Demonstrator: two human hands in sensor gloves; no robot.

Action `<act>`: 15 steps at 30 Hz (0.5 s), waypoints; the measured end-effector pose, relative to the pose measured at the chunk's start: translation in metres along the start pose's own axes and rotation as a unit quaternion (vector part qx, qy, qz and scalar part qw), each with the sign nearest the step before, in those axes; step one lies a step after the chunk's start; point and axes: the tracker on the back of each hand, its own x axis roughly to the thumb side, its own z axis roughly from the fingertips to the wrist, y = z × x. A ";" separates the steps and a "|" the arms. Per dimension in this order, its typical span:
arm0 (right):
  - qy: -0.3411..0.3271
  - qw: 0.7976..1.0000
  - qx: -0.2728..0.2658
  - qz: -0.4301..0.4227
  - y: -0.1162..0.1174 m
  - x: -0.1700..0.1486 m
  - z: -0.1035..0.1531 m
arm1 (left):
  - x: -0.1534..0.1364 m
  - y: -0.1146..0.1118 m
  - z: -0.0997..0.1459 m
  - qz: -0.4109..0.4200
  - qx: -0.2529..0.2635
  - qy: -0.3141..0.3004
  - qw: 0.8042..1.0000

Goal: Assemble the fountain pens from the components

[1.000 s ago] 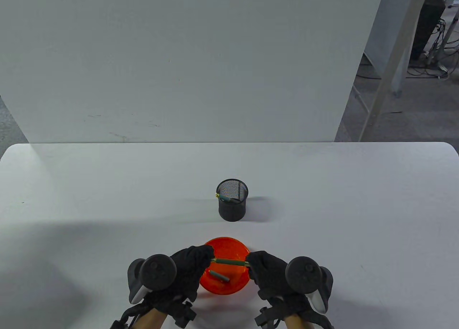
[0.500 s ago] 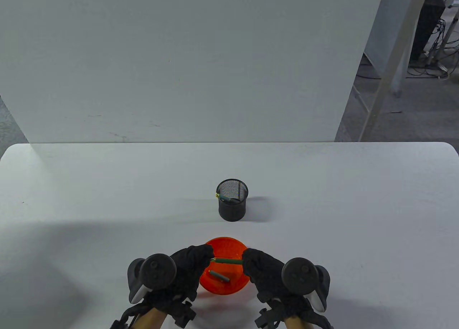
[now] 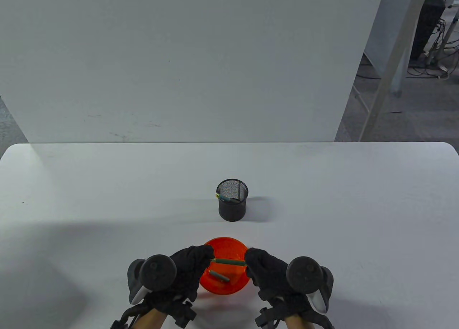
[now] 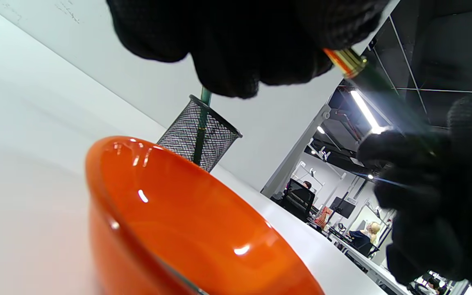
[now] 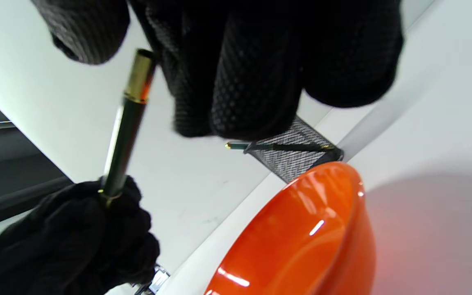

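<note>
Above the orange bowl [image 3: 224,284], at the lower centre of the table view, the left hand [image 3: 186,268] and right hand [image 3: 267,269] each pinched one end of a green pen barrel [image 3: 229,261] with gold bands. Over the last second the right hand had shifted slightly leftward along the barrel, which suggests the parts were being pushed or screwed together. One loose grey-green part [image 3: 219,276] lay in the bowl; a finished pen [image 3: 224,197] stood in the mesh cup [image 3: 232,205].
</note>
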 end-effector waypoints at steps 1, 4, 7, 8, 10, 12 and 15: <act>-0.008 1.000 0.002 0.001 0.000 0.001 0.000 | -0.001 0.000 0.000 0.000 0.001 0.003 1.000; -0.023 1.000 0.010 0.017 0.003 0.005 0.000 | -0.003 0.001 0.000 0.004 0.002 0.008 1.000; -0.027 0.999 0.002 0.028 0.003 0.008 0.000 | -0.003 0.001 0.001 0.003 0.003 0.007 1.000; -0.027 0.999 0.003 0.029 0.002 0.008 0.000 | -0.003 0.001 0.001 0.004 0.002 0.007 1.000; -0.023 0.999 0.006 0.031 0.002 0.007 0.000 | -0.002 0.000 0.000 0.000 -0.002 0.006 1.000; -0.019 0.999 0.002 0.036 0.002 0.007 0.001 | -0.001 -0.001 0.000 0.000 -0.003 0.004 1.000; -0.014 0.999 0.003 0.034 0.002 0.006 0.000 | -0.001 -0.001 0.000 0.001 -0.003 0.002 1.000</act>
